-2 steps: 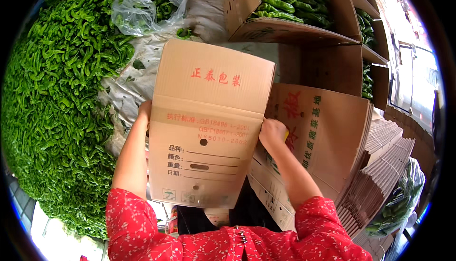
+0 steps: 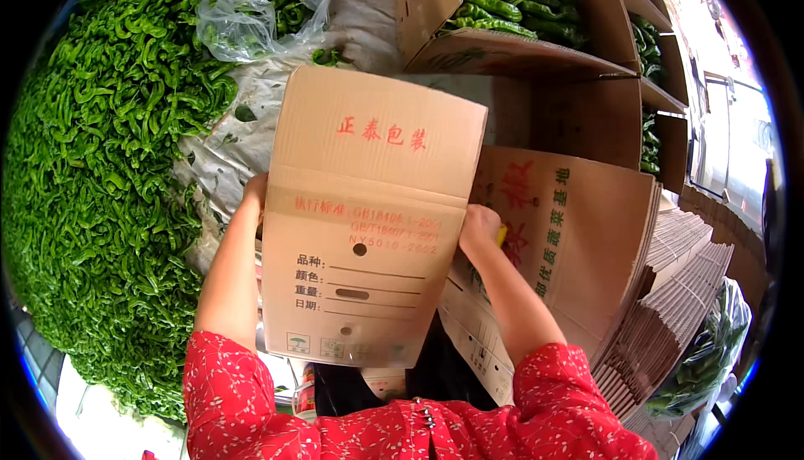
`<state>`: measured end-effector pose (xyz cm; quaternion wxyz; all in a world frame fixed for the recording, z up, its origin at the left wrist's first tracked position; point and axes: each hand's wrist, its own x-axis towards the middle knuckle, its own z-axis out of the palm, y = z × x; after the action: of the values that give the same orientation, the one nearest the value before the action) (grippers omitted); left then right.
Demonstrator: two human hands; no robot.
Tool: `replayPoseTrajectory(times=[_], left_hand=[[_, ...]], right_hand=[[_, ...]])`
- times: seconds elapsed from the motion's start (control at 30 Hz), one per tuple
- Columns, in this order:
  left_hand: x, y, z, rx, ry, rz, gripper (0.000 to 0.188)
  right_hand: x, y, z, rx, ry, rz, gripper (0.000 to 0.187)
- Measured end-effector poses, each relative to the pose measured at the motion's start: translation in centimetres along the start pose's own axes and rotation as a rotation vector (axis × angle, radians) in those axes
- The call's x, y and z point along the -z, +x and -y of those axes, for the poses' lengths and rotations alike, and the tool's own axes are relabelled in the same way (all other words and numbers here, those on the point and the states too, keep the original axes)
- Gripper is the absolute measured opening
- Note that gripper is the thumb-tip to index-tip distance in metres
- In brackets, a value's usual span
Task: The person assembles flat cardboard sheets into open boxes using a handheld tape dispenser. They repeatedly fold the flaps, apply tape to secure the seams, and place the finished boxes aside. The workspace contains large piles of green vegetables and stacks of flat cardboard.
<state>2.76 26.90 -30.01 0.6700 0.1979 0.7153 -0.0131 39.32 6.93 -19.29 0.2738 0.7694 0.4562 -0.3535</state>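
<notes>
A brown cardboard carton [image 2: 368, 159], with red and black print, a horizontal crease and punched holes, stands tilted in front of me. At its left edge is my left hand [image 2: 255, 198], gripping the cardboard, with most of its fingers hidden behind it. My right hand [image 2: 480, 227] is closed in a fist against the right edge. A small yellow thing [image 2: 502, 235] sticks out of that fist; its kind cannot be made out.
Green peppers [image 2: 100, 184] form a big heap at left, beside a clear plastic bag [image 2: 260, 12] on a pale sheet [image 2: 360, 8]. An open carton of peppers [image 2: 519, 50] stands at the back right. Flattened cartons [image 2: 578, 234] lean at right, near a wrapped bag of greens [image 2: 712, 351].
The carton's top has shifted very slightly up and right. My right hand has risen a little along its edge. My left hand holds the same place.
</notes>
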Motion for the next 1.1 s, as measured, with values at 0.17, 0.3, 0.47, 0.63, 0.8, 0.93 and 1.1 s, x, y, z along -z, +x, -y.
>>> replayPoseTrajectory(times=[0.17,0.3,0.47,0.63,0.8,0.93,1.1], left_hand=[[-1.3,0.2,-0.3,0.034,-0.154,0.335,0.034],[-0.9,-2.2,3.1,-0.023,-0.263,0.476,0.036],[4.1,-8.6,5.4,-0.151,-0.378,0.479,0.040],[10.4,-16.6,3.7,-0.437,-0.425,0.363,0.043],[13.3,-22.4,5.8,-0.721,-0.421,0.136,0.047],[12.6,-22.3,11.5,-0.734,-0.455,0.004,0.051],[8.7,-16.7,18.8,-0.544,-0.542,0.022,0.055]], right_hand=[[-7.1,3.5,0.4,-0.206,1.386,-0.026,0.032],[-9.6,0.8,0.0,-0.042,1.649,0.008,0.042],[-7.6,-2.8,3.3,-0.013,0.921,-0.014,0.042],[0.3,-1.9,5.4,0.064,0.821,-0.280,0.040],[4.4,-5.5,5.1,0.115,0.912,-0.620,0.038],[-2.4,-9.4,4.9,0.078,0.774,-0.641,0.037],[-12.8,-6.5,6.5,0.052,0.637,-0.644,0.036]])
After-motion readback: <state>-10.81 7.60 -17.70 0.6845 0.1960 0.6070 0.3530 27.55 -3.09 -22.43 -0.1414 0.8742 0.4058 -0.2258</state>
